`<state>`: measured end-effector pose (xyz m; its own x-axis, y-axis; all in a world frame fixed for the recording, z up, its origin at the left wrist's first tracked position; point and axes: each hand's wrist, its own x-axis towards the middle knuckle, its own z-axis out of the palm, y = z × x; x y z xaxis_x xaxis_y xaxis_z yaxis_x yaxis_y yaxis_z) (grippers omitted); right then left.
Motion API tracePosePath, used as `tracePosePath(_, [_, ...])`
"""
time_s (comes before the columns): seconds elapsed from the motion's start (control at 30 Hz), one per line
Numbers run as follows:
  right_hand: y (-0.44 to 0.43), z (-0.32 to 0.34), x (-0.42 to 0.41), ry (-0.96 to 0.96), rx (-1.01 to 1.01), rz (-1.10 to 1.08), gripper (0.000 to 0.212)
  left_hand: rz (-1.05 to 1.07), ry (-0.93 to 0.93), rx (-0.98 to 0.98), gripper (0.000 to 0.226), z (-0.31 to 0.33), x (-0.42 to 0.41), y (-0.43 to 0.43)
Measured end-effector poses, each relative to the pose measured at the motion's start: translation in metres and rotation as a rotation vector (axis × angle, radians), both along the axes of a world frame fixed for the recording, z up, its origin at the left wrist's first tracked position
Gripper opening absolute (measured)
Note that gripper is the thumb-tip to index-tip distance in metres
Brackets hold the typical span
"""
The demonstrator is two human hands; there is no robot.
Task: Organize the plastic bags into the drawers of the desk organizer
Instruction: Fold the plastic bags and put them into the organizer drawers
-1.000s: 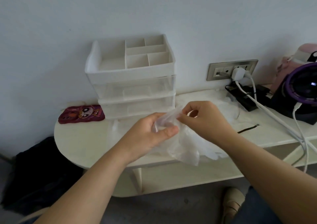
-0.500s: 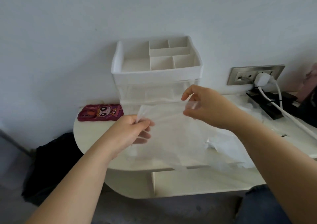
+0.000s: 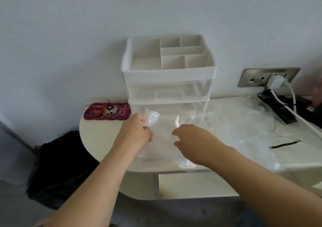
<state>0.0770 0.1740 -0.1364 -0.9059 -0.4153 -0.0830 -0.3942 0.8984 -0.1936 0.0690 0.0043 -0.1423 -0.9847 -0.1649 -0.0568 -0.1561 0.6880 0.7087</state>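
Note:
A clear plastic bag (image 3: 163, 139) lies spread flat on the white desk (image 3: 97, 136) in front of the desk organizer (image 3: 169, 77). My left hand (image 3: 135, 135) grips the bag's crumpled left corner. My right hand (image 3: 193, 139) pinches the bag's upper edge on the right side. The organizer is white with a divided open top tray and two clear drawers, both closed. More clear plastic bags (image 3: 247, 127) lie in a loose pile to the right.
A red phone case (image 3: 107, 113) with a cartoon face lies left of the organizer. A wall socket (image 3: 268, 77) with a white plug and cable, and a black power strip (image 3: 282, 108), sit at the right. A black bag (image 3: 57, 165) rests on the floor at the left.
Both hands have lowered the stretched bag from mid-air down onto the desk in front of the organizer. The view has shifted left and closer.

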Motion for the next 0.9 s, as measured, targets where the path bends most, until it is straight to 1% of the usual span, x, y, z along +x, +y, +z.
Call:
tracePosePath(0.07, [0.002, -0.009, -0.004, -0.041, 0.065, -0.011, 0.038, -0.006, 0.008, -0.061, 0.033, 0.0, 0.001, 0.001])
tracePosePath(0.2, [0.0, -0.016, -0.017, -0.142, 0.044, -0.001, 0.051, -0.026, 0.05, -0.249, 0.036, 0.0, 0.004, -0.001])
tracePosePath(0.3, [-0.003, -0.02, -0.021, -0.177, 0.047, 0.001, 0.053, -0.019, 0.078, -0.4, 0.048, 0.002, 0.006, -0.003])
tracePosePath(0.33, [-0.003, -0.02, -0.022, -0.178, 0.047, -0.002, 0.054, -0.009, 0.123, -0.471, 0.048, 0.003, 0.007, -0.002])
tracePosePath(0.4, [-0.004, -0.021, -0.024, -0.191, 0.048, -0.009, 0.055, -0.02, 0.276, -0.581, 0.038, 0.006, 0.009, 0.003])
tracePosePath(0.43, [-0.004, -0.021, -0.025, -0.206, 0.047, -0.014, 0.056, -0.061, 0.321, -0.593, 0.031, 0.007, 0.009, 0.007])
tracePosePath(0.47, [-0.004, -0.021, -0.025, -0.22, 0.046, -0.019, 0.057, -0.125, 0.317, -0.579, 0.027, 0.005, 0.01, 0.013])
tracePosePath(0.5, [-0.005, -0.02, -0.025, -0.227, 0.045, -0.022, 0.057, -0.194, 0.269, -0.552, 0.026, 0.001, 0.01, 0.018])
tracePosePath(0.57, [-0.004, -0.018, -0.024, -0.222, 0.046, -0.031, 0.06, -0.307, 0.081, -0.531, 0.034, -0.01, 0.006, 0.026])
tracePosePath(0.63, [-0.004, -0.016, -0.025, -0.194, 0.08, -0.038, 0.067, -0.366, -0.089, -0.538, 0.041, -0.017, 0.0, 0.028])
tracePosePath(0.7, [-0.003, -0.013, -0.026, -0.15, 0.15, -0.039, 0.071, -0.381, -0.206, -0.524, 0.044, -0.02, -0.008, 0.027])
tracePosePath(0.73, [-0.002, -0.012, -0.027, -0.151, 0.172, -0.045, 0.071, -0.387, -0.249, -0.502, 0.047, -0.021, -0.012, 0.026])
tracePosePath(0.8, [0.0, -0.011, -0.03, -0.224, 0.173, -0.069, 0.071, -0.404, -0.309, -0.445, 0.057, -0.024, -0.017, 0.026])
tracePosePath(0.9, [0.002, -0.014, -0.035, -0.337, 0.171, -0.094, 0.074, -0.44, -0.333, -0.409, 0.07, -0.028, -0.022, 0.028])
